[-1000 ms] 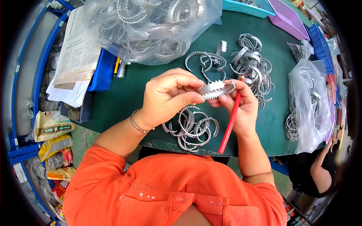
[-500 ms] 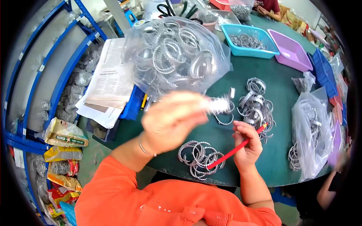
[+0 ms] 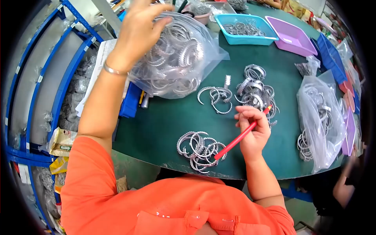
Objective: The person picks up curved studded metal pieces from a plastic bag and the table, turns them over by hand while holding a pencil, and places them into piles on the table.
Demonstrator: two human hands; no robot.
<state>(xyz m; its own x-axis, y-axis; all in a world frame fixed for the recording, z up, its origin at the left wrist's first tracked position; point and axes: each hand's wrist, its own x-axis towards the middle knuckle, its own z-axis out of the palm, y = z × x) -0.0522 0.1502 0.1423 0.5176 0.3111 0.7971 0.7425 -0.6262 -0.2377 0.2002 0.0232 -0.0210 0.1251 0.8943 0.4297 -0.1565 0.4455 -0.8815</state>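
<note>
My left hand [image 3: 143,29] is raised over the left upper part of a clear plastic bag [image 3: 213,58] full of silver bangles. Its fingers are apart and nothing shows in them. My right hand [image 3: 254,131] grips a red pencil [image 3: 235,144], whose yellowish end points up and away. Beyond that hand lies a heap of silver twisted bangles [image 3: 254,88]. A smaller group of open bangles [image 3: 216,98] sits between the heap and the bag. Closer to my body is another loose pile of bangles [image 3: 196,147], with the pencil's lower end over its right side.
At the back of the green table [image 3: 156,133] stand a turquoise tray [image 3: 250,40] with metal pieces and a purple tray [image 3: 295,47]. A plastic bag with bangles [image 3: 321,117] lies at the right. Printed papers [image 3: 102,58] and blue shelving [image 3: 64,84] are at the left.
My left hand has moved up and left from the middle bangles to over the bag; the blurred silver piece by its fingers no longer shows there. My right hand keeps the pencil. The view has shifted.
</note>
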